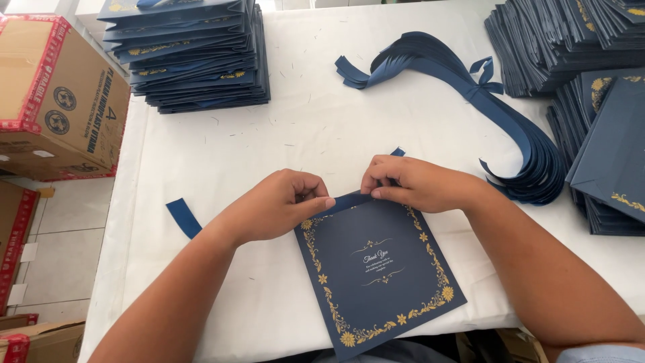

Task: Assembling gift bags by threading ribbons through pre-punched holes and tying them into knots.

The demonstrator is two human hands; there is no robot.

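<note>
A flat navy paper bag (379,269) with a gold floral border lies on the white table (269,148) in front of me. My left hand (279,205) and my right hand (413,183) both pinch a navy ribbon (349,200) along the bag's top edge. One ribbon end (398,152) sticks up behind my right hand. The other end (183,218) lies on the table, left of my left forearm.
A stack of navy bags (195,54) stands at the back left, more stacks (578,47) at the back right and right edge. A bundle of navy ribbons (497,107) curves across the table. Cardboard boxes (54,94) sit left of the table.
</note>
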